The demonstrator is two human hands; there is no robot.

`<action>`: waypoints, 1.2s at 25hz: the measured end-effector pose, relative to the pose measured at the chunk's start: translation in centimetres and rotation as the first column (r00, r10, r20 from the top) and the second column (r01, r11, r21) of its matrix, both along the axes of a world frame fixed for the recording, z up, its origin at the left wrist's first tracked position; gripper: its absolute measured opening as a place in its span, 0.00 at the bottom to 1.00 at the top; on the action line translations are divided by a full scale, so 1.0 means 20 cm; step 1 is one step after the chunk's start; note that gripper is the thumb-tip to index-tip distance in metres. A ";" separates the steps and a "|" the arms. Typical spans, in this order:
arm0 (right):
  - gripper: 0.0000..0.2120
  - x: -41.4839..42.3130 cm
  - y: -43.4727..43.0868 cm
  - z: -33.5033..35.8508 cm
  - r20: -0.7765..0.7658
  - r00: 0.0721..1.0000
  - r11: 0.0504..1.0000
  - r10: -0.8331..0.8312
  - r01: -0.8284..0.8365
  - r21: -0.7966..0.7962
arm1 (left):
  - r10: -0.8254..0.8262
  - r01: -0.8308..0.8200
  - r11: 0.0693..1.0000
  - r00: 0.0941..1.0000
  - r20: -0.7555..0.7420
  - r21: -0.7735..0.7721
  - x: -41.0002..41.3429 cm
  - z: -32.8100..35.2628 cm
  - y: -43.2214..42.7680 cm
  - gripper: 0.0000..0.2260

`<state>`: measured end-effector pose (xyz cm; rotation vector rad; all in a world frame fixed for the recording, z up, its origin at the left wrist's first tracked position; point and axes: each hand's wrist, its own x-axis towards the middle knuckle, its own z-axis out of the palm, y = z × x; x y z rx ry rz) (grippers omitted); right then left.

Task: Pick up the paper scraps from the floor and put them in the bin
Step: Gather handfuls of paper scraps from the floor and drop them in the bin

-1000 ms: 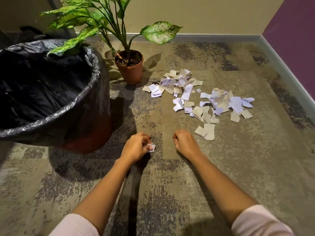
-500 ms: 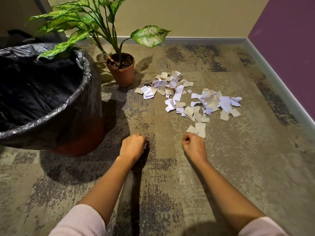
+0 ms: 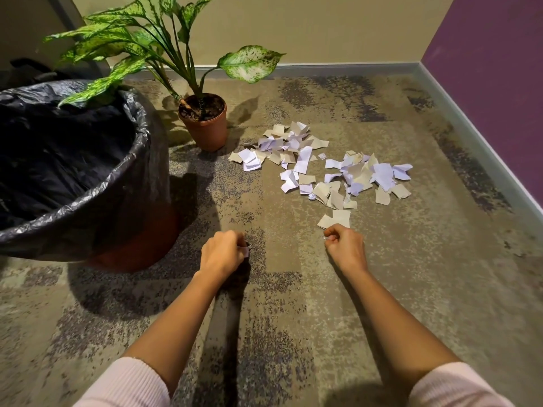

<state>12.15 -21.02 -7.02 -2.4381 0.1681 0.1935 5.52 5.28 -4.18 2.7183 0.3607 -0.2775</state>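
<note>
Head view, the only one. The left hand [image 3: 221, 254] is low over the floor [image 3: 411, 274], knuckles up, fingers curled in, pinching a small white scrap [image 3: 246, 250] that sticks out on its thumb side. The right hand [image 3: 343, 245] is also fisted, fingers curled under. A tiny white fleck shows at its fingertips [image 3: 328, 234], but I cannot tell if that is paper held or not. The 2 hands are apart, both forearms reaching forward, and a pink sleeve [image 3: 132, 383] shows at each lower corner.

The paper scraps [image 3: 320, 168], white and beige, lie in a loose spread on the patterned carpet ahead and to the right of the hands. The nearest are 2 beige scraps [image 3: 336, 219], just beyond the right hand's knuckles, touching or almost touching it. 1 small crumpled ball [image 3: 312, 196] sits at the near edge of the spread.

The bin [image 3: 132, 224] stands on the floor to the left, lined with a black bag [image 3: 138, 133] folded over the rim. The inside is dark and its contents are not visible. A potted plant [image 3: 205, 127] in a terracotta pot stands between the bin and the scraps, with 1 leaf hanging over the bin rim. There is a beige wall [image 3: 323, 27] behind and a purple wall [image 3: 484, 83] to the right.
</note>
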 end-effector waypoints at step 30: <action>0.10 -0.18 0.07 -0.01 -0.004 0.939 0.935 0.345 -0.344 -0.090 | 0.021 -0.022 0.998 1.000 -0.013 -0.050 -0.07 0.03 -0.03 0.07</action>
